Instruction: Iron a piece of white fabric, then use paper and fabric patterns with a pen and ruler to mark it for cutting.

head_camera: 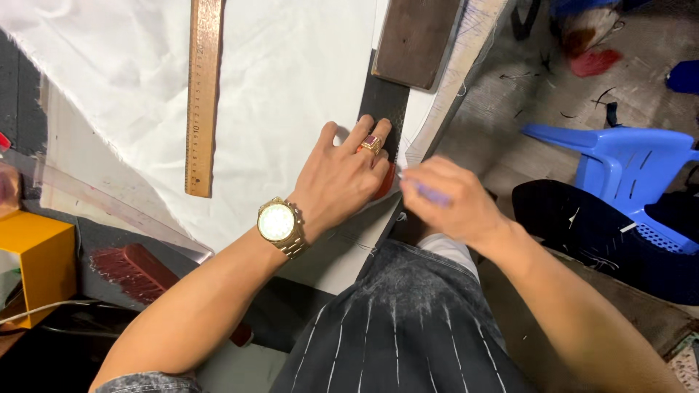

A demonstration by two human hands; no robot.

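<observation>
while the left hand presses flat, fingers spread, on white cloth, the blurred right hand pinches a pale purple chalk.

a grey concrete floor is showing on the right side, littered with dark thread scraps and a red scrap of cloth. a blue plastic chair is standing there, with dark fabric lying over its seat. at the left, a yellow box is sitting at the edge of the counter, and a red-bristled brush is lying beside it. soft, even light is falling over everything.
</observation>
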